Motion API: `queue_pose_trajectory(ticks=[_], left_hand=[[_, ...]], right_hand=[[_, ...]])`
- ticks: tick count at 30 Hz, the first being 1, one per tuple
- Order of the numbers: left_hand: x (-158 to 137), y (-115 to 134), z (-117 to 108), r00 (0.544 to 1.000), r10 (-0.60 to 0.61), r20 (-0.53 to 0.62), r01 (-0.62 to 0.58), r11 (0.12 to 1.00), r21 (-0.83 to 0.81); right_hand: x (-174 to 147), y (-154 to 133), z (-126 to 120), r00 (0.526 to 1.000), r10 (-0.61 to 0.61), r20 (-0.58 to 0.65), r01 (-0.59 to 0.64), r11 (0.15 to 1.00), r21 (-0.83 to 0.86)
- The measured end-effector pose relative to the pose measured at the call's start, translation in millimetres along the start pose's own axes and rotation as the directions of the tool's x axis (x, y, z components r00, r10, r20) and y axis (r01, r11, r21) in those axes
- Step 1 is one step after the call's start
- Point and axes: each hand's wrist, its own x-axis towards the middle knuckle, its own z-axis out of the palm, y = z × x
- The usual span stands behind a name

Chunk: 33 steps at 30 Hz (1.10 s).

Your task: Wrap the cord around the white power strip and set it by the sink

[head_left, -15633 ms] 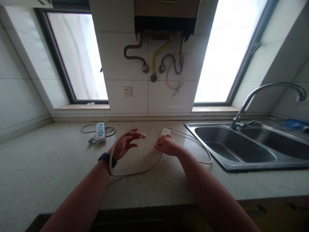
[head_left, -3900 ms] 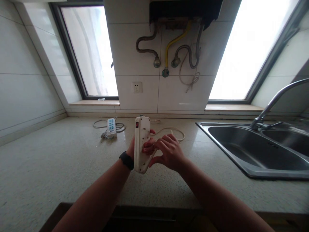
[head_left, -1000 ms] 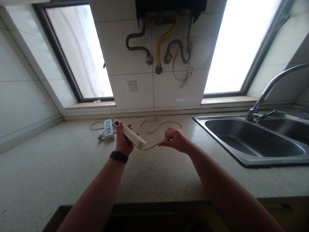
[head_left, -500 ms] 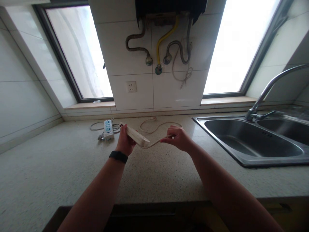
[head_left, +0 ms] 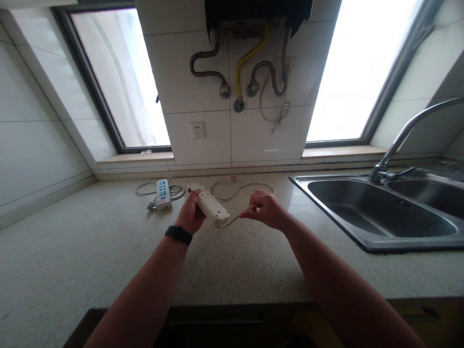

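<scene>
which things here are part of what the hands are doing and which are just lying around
In hand:
cream power strip, left hand
its cord, right hand

Just around:
blue-socketed power strip
sink
faucet
wall outlet

Left grip [head_left: 191, 216] was curled, left forearm [head_left: 152, 278] behind it; right grip [head_left: 265, 208] was pinched, to its right, right forearm [head_left: 321, 256] behind.

A stainless-steel double-bowl sink [head_left: 398, 243] with a chrome faucet [head_left: 395, 143] is set into the desk [head_left: 235, 273] at right. On the far tiled wall [head_left: 253, 133], a power socket [head_left: 197, 130] sits left of a yellow hose [head_left: 238, 72], between two windows [head_left: 116, 77].
</scene>
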Motion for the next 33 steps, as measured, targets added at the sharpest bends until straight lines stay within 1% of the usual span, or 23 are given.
queue_pose_trajectory(ticks=[5,10,12,17,21,25,33], left_hand=[[-2.6,-1.5,1.5,1.0,0.02,0.001,-0.02,0.998,0.064],[-11.8,-1.3,5.8,0.994,-0.071,0.081,0.058,0.987,0.152],[-15.2,-2.4,8.4,0.991,-0.082,0.109,0.061,0.981,0.182],[-20.2,-9.2,13.5,0.986,-0.017,0.168,-0.027,0.966,0.258],[-23.3,-15.3,14.6,0.964,-0.033,0.265,-0.056,0.945,0.321],[-26.6,-19.5,14.8,0.94,-0.029,0.34,-0.093,0.937,0.337],[-31.4,-21.1,18.0,0.94,0.0,0.341,-0.141,0.911,0.388]], right_hand=[[-0.5,-1.5,2.4,0.999,-0.023,0.03,0.022,0.999,0.025],[-0.7,-3.3,6.8,0.995,-0.082,0.062,0.078,0.995,0.06],[-0.4,-4.7,7.6,0.994,-0.091,0.059,0.087,0.994,0.067],[1.0,-8.5,8.3,0.992,-0.114,0.06,0.11,0.991,0.078],[1.2,-10.1,8.4,0.991,-0.126,0.054,0.121,0.989,0.091],[0.9,-11.4,8.9,0.99,-0.13,0.059,0.123,0.986,0.113],[0.5,-13.0,13.0,0.982,-0.136,0.128,0.125,0.988,0.09]])
